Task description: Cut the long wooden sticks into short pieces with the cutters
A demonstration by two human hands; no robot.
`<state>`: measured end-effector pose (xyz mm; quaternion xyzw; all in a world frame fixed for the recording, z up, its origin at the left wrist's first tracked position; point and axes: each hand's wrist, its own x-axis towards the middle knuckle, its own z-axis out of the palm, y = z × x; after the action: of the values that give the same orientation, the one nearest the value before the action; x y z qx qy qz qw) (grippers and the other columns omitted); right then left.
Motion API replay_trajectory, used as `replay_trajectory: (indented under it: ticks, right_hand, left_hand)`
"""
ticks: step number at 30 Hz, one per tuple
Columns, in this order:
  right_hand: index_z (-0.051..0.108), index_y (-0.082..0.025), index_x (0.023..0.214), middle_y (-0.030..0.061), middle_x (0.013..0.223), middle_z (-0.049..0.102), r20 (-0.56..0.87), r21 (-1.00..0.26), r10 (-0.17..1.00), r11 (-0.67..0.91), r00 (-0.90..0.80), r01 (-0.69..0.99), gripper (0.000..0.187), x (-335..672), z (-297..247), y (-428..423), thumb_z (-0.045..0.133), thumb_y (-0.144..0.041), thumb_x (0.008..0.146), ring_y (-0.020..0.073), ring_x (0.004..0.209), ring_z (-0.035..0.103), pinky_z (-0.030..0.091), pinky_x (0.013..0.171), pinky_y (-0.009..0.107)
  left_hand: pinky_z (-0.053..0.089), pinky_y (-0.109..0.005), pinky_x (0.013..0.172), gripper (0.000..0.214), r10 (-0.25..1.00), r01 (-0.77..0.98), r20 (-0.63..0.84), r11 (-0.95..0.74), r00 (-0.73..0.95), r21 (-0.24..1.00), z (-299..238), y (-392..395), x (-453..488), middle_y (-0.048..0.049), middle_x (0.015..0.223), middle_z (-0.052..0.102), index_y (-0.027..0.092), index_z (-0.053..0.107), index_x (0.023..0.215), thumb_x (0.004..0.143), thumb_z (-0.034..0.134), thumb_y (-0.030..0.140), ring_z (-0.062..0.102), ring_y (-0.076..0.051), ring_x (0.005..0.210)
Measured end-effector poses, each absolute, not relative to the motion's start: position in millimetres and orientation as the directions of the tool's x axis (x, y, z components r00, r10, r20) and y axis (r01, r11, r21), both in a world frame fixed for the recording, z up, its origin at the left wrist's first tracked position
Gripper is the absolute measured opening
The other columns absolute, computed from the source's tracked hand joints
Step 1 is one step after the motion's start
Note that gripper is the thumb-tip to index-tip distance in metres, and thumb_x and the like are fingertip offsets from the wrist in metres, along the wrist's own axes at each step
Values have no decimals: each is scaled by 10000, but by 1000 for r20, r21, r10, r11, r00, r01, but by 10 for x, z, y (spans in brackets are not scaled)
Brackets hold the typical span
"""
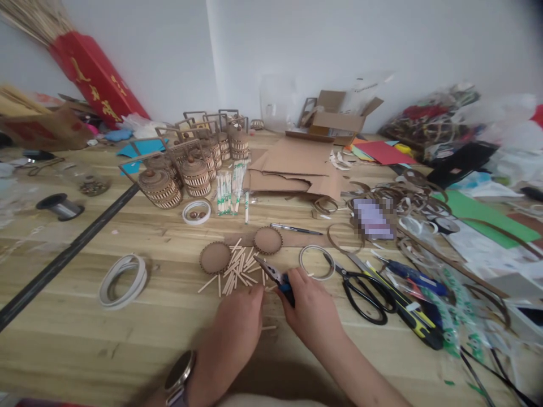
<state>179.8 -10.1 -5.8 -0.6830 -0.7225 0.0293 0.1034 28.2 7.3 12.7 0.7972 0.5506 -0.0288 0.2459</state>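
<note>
My right hand [311, 308] is closed round the blue handles of a small pair of pliers [275, 278], whose jaws point up-left toward a loose pile of short wooden sticks [238, 268]. My left hand [237, 325] rests knuckles-up on the wooden table [85, 333] just below the pile, fingers curled at the sticks; what they pinch is hidden. A watch [180, 373] sits on that wrist. Two toothed cardboard discs [215, 258] [267, 240] lie beside the sticks.
Black-handled scissors [363, 291] and a yellow-black cutter [413, 316] lie right of my hand. Tape rings [316, 262] [123, 281], a pen [296, 229], several small woven baskets [190, 164], chopstick packets [229, 192], cardboard sheets [297, 164], coloured paper [483, 217] and a black bar [63, 257] crowd the table.
</note>
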Motion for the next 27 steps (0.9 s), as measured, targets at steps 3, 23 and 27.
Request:
replay_trajectory:
  ticks: [3,23,27]
  right_hand:
    - [555,-204,866,77,866,683,56,-170,998,43,-34,985,24,1772,-23,-79,566,-220,879,240,756,654,336,611,300]
    - [571,-185,900,100,899,677,9,-170,999,34,-33,985,29,1694,-23,9,552,-207,899,264,794,656,353,640,312]
    - [560,-183,865,85,864,658,-1,-320,999,44,-47,946,32,1777,11,39,529,-177,874,235,751,620,367,629,302]
  left_hand:
    - [510,-390,813,399,859,903,-339,-273,384,331,154,72,299,-188,1032,720,140,652,1112,938,298,81,695,-303,943]
    - [498,-352,748,387,879,946,-379,-200,288,255,152,95,376,-185,977,721,144,648,1076,925,299,68,702,-290,902]
    - [466,-326,717,295,894,858,-291,-167,340,486,101,142,242,-157,874,713,160,640,907,937,348,131,688,-266,824]
